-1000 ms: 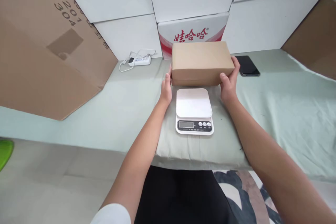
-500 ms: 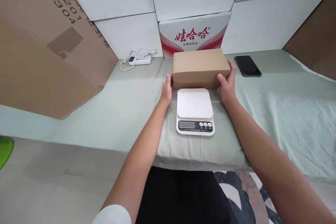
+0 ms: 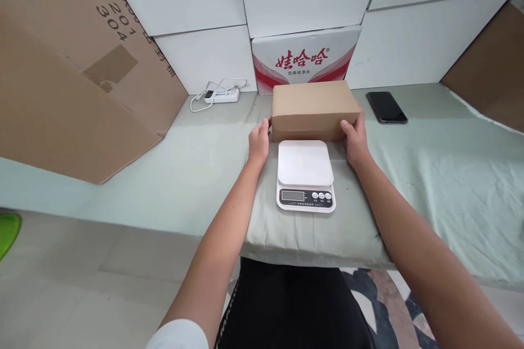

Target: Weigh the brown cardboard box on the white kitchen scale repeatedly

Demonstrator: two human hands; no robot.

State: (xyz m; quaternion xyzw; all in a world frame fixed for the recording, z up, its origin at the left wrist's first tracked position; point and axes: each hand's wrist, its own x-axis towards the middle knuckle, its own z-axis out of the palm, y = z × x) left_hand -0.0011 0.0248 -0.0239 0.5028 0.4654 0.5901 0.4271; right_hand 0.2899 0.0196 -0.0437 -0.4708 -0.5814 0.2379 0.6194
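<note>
A closed brown cardboard box (image 3: 313, 103) sits on the cloth, just behind a white kitchen scale (image 3: 305, 163). My left hand (image 3: 259, 140) is at the box's left end, fingers curled against its side and partly hidden. At the other end, my right hand (image 3: 355, 139) grips the box with the thumb on its front face and the fingers round the right side. Nothing lies on the scale's plate, and its display looks blank.
Behind the box stands a white and red printed carton (image 3: 305, 60). A black phone (image 3: 386, 107) lies to the right, a white power strip with a cable (image 3: 223, 96) to the left. A large cardboard sheet (image 3: 82, 98) leans at far left on the green tablecloth (image 3: 196, 185).
The view has shifted slightly. My left hand has turned a little, with its fingers more curled at the box's side. The box and scale stay in about the same place.
</note>
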